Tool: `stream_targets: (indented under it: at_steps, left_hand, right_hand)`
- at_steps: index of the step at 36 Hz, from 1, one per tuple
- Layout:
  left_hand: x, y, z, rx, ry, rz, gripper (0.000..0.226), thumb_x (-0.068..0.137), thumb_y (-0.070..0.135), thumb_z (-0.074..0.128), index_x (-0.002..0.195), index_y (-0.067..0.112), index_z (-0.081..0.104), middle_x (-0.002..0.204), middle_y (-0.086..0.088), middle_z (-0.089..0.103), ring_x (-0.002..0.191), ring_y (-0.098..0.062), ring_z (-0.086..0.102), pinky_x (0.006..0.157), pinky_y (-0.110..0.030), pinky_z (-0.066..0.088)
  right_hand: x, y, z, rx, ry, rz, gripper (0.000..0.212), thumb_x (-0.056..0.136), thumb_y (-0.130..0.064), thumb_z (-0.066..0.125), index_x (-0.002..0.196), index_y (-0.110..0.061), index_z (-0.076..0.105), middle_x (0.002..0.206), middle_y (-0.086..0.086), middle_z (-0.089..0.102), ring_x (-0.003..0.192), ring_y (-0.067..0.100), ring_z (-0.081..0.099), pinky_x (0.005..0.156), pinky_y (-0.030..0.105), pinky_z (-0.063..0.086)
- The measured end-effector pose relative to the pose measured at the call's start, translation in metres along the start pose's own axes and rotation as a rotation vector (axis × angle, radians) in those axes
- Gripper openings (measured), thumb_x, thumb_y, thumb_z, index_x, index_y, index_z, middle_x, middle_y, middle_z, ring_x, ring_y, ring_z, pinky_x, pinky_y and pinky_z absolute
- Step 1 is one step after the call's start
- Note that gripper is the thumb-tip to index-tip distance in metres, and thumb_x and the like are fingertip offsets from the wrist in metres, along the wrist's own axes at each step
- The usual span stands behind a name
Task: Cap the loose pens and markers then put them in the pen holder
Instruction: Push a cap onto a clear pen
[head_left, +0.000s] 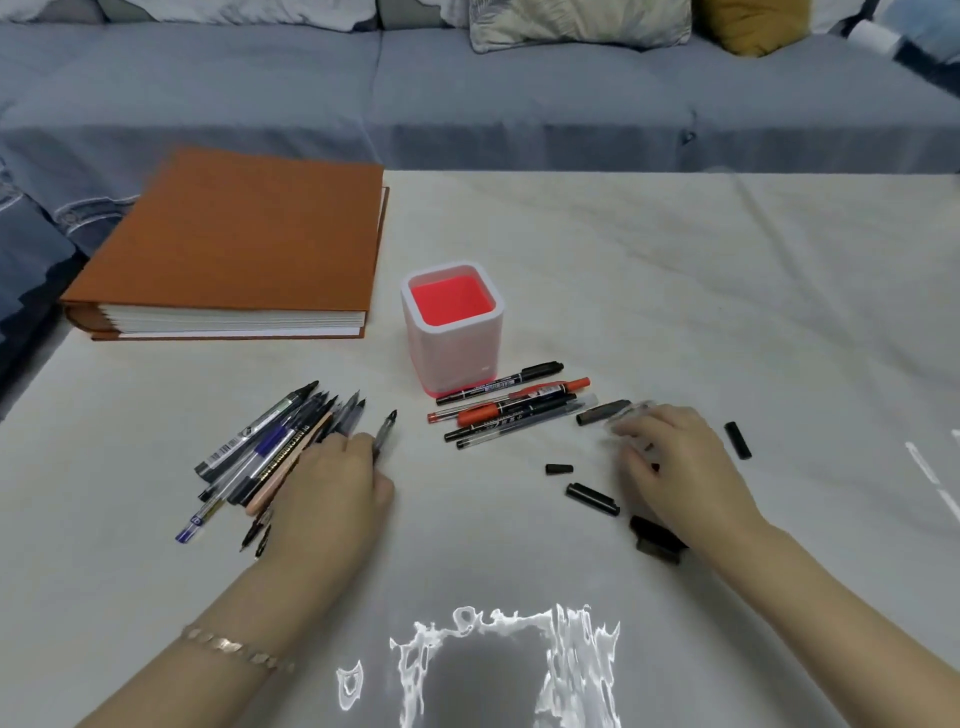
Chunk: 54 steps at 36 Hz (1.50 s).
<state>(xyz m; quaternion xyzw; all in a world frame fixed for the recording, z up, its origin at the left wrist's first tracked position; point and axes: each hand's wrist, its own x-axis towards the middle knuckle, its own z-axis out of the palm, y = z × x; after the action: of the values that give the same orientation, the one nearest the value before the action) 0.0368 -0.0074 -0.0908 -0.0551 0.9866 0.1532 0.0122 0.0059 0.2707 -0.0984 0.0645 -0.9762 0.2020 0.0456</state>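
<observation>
Two hands lie palm-down on the cloth-covered table (675, 270), one on each side of the work area. Your left hand (332, 488) covers the near right edge of a pile of uncapped pens (275, 447), fingers bent down onto it. A clear pen (385, 428) projects from under the fingertips, tip pointing away from you; whether you pinch it or only touch it cannot be told.

Your right hand (685, 467) has its fingers bent toward a blurred clear cap (631, 415), and the grip there cannot be made out either. Several black caps (592, 499) lie scattered around this hand: to its left, to its right, and beside the wrist.

The pen holder (457, 358), white outside and red inside, stands upright beyond and between both hands, nothing visible in it. A row of markers and pens (514, 405) lies touching its base, extending right toward your right fingertips. An orange binder (244, 234) rests flat at far left, with a grey sofa (519, 104) behind the table.
</observation>
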Motion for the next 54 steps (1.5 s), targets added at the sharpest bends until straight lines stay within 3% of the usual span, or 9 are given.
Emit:
stream_targets:
  at_steps: [5, 11, 16, 25, 32, 38, 42, 47, 54]
  left_hand:
    - [-0.009, 0.021, -0.001, -0.212, -0.089, 0.036, 0.016, 0.092, 0.015, 0.039, 0.098, 0.011, 0.053, 0.09, -0.004, 0.045, 0.078, -0.026, 0.054, 0.073, -0.039, 0.045]
    - [-0.017, 0.038, 0.003, -0.313, -0.151, 0.086, 0.022, 0.093, 0.02, 0.041, 0.106, 0.019, 0.058, 0.095, 0.0, 0.054, 0.084, -0.015, 0.054, 0.077, -0.032, 0.044]
    - [-0.019, 0.044, 0.0, -0.393, -0.163, 0.086, 0.021, 0.092, 0.021, 0.045, 0.104, 0.024, 0.062, 0.091, 0.012, 0.057, 0.077, 0.0, 0.051, 0.065, -0.008, 0.035]
    - [-0.026, 0.047, -0.003, -0.475, -0.186, 0.064, 0.018, 0.091, 0.021, 0.047, 0.097, 0.032, 0.061, 0.077, 0.019, 0.054, 0.066, 0.002, 0.05, 0.057, -0.008, 0.035]
    - [-0.027, 0.047, -0.006, -0.619, -0.218, 0.034, 0.019, 0.09, 0.021, 0.051, 0.088, 0.036, 0.062, 0.072, 0.016, 0.057, 0.061, 0.013, 0.05, 0.054, -0.006, 0.038]
    - [-0.028, 0.046, -0.006, -0.661, -0.219, 0.033, 0.027, 0.089, 0.02, 0.052, 0.078, 0.044, 0.058, 0.077, 0.013, 0.063, 0.065, 0.007, 0.053, 0.057, -0.006, 0.039]
    - [-0.031, 0.045, -0.007, -0.676, -0.227, 0.03, 0.027, 0.089, 0.021, 0.052, 0.076, 0.044, 0.058, 0.078, 0.014, 0.063, 0.066, 0.007, 0.054, 0.057, -0.011, 0.039]
    - [-0.033, 0.045, -0.005, -0.681, -0.243, 0.032, 0.025, 0.089, 0.021, 0.052, 0.078, 0.043, 0.059, 0.077, 0.013, 0.063, 0.065, 0.006, 0.054, 0.057, -0.007, 0.039]
    - [-0.034, 0.049, -0.006, -0.684, -0.245, 0.033, 0.026, 0.088, 0.02, 0.052, 0.078, 0.043, 0.059, 0.075, 0.014, 0.062, 0.064, 0.006, 0.053, 0.056, -0.009, 0.039]
  right_hand:
    - [-0.019, 0.036, -0.025, -0.044, -0.087, 0.267, 0.015, 0.085, -0.02, 0.056, 0.095, -0.019, 0.066, 0.082, -0.002, 0.059, 0.075, 0.018, 0.052, 0.063, 0.027, 0.035]
    - [-0.026, 0.053, -0.032, 0.017, -0.228, 0.382, 0.008, 0.084, -0.03, 0.059, 0.082, -0.024, 0.064, 0.08, -0.004, 0.065, 0.075, 0.017, 0.058, 0.068, 0.034, 0.048]
    - [-0.025, 0.048, -0.027, 0.041, -0.251, 0.358, 0.008, 0.085, -0.027, 0.059, 0.083, -0.021, 0.064, 0.082, -0.001, 0.065, 0.075, 0.016, 0.057, 0.066, 0.03, 0.045]
    - [-0.023, 0.039, -0.026, -0.04, -0.253, 0.378, 0.003, 0.083, -0.021, 0.057, 0.081, -0.02, 0.058, 0.086, -0.001, 0.059, 0.083, 0.02, 0.055, 0.066, 0.027, 0.039]
    - [-0.02, 0.022, -0.039, 0.261, -0.111, 0.309, 0.013, 0.085, -0.014, 0.055, 0.091, -0.025, 0.053, 0.076, 0.0, 0.059, 0.07, 0.018, 0.055, 0.061, 0.023, 0.04]
    - [-0.019, 0.018, -0.037, 0.1, -0.285, 0.305, 0.022, 0.091, -0.012, 0.044, 0.088, -0.029, 0.059, 0.082, 0.003, 0.061, 0.067, 0.019, 0.052, 0.062, 0.028, 0.039]
    - [-0.026, 0.015, -0.036, 0.089, -0.326, 0.281, 0.03, 0.087, -0.005, 0.045, 0.073, -0.027, 0.061, 0.064, -0.006, 0.053, 0.056, 0.01, 0.048, 0.051, 0.012, 0.037]
    - [-0.037, 0.016, -0.034, -0.051, -0.372, 0.242, 0.012, 0.086, -0.026, 0.053, 0.09, -0.027, 0.065, 0.093, -0.008, 0.049, 0.077, 0.012, 0.053, 0.07, 0.026, 0.044]
    - [-0.038, 0.008, -0.023, -0.254, -0.271, 0.133, 0.019, 0.087, -0.04, 0.05, 0.087, -0.023, 0.059, 0.098, -0.007, 0.046, 0.08, 0.012, 0.047, 0.058, 0.024, 0.034]
